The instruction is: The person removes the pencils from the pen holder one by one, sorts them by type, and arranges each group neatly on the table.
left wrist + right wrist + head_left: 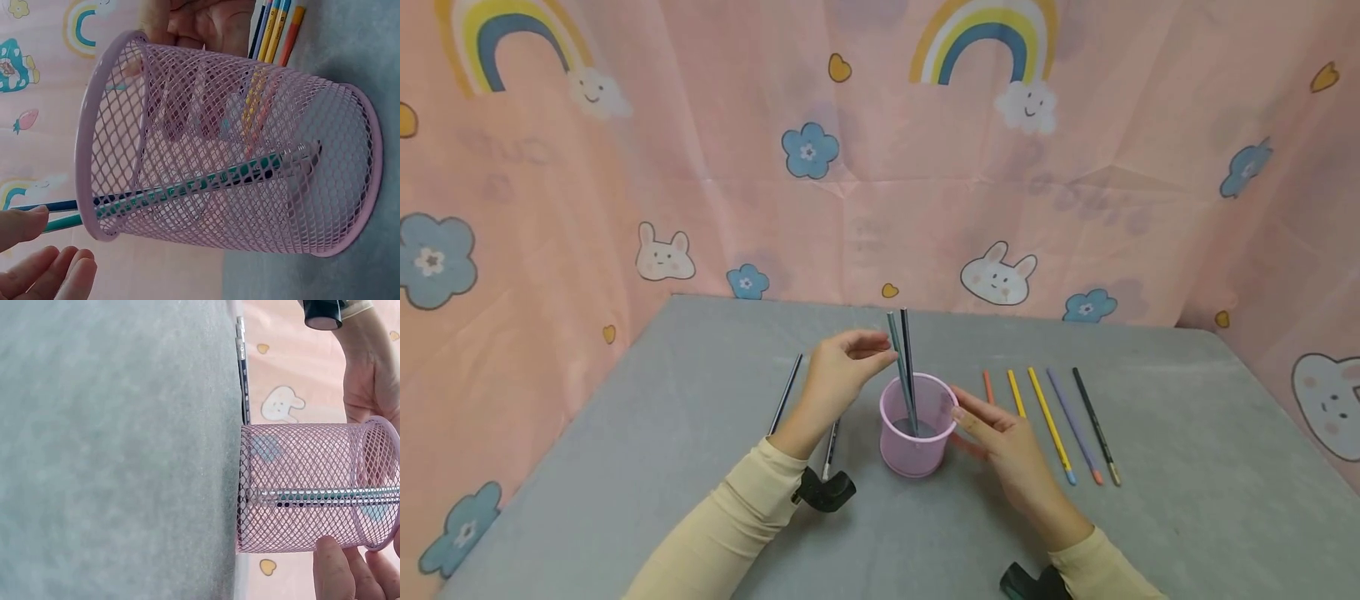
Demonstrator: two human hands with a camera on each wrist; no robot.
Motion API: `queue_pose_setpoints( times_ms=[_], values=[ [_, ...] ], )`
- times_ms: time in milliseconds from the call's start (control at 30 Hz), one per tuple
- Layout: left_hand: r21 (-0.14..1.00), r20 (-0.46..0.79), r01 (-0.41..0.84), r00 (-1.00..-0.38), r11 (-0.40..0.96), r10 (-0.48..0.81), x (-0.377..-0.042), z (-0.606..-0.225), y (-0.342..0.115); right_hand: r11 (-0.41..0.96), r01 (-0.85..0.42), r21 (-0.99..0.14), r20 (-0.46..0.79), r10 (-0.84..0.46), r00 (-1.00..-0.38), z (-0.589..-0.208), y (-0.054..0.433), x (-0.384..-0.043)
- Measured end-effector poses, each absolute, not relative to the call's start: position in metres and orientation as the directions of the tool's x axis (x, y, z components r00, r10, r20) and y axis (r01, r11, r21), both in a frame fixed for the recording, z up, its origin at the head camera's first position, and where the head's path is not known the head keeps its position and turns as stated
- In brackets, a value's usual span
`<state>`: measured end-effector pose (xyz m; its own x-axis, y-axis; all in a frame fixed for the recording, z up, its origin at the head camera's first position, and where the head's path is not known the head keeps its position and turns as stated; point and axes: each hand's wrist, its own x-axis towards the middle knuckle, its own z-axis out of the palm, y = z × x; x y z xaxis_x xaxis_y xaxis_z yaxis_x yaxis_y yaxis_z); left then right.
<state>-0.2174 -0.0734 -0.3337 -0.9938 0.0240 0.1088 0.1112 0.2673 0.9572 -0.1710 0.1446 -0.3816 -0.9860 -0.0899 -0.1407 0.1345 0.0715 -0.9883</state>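
Note:
A pink mesh pencil cup (913, 457) stands upright on the table. Two pencils lean inside it, a teal pencil (240, 172) and a dark pencil (907, 350), their upper ends rising above the rim. My left hand (838, 375) is at those upper ends, and in the left wrist view a gap separates its thumb from its fingers. Its thumb (25, 226) overlaps the teal pencil's end; whether they touch is unclear. My right hand (1003, 446) holds the cup's right side near the rim, with fingers (334, 569) against the mesh.
Right of the cup lie an orange pencil (988, 386), two yellow ones, a purple pencil (1075, 425) and a black pencil (1096, 425). Two dark pencils, one a striped pencil (786, 392), lie by the left forearm. A pink patterned curtain (865, 208) hangs behind the grey table (1210, 433).

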Motion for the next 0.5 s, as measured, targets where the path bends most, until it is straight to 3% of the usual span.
queue_pose_setpoints(
  times_ms=[500],
  values=[
    [0.971, 0.135, 0.13, -0.991, 0.2, -0.008, -0.224, -0.335, -0.062, 0.044, 0.112, -0.993, -0.115, -0.089, -0.989, -0.379, 0.145, -0.169]
  ],
)
